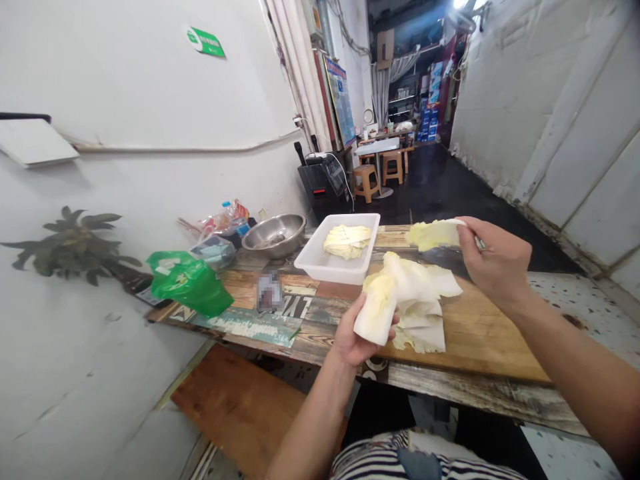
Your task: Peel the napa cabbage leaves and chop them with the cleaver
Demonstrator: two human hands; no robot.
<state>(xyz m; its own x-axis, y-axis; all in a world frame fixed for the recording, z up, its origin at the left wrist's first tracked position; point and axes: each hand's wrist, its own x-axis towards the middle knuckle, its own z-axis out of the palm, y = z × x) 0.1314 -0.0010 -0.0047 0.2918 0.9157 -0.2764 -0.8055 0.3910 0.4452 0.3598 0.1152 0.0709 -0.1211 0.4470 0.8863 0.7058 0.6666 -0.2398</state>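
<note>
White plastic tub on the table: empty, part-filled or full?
Part-filled: a pile of pale leaves lies inside the white plastic tub, and bare tub shows beside it.

1. Here on the tabletop [325, 310], left of centre in my feed, I'm catching big block lettering [301, 307]: "LY", I'd say, with the neighbouring characters unclear.
2. Up in the upper left, a green sign [209, 43] on the wall carries white characters, too small for me to read.
3. Top centre now, a blue poster [340, 97]: print there, illegible.
4. Pale markings on the green bag [187, 283], left side: I can't make them out.
</note>
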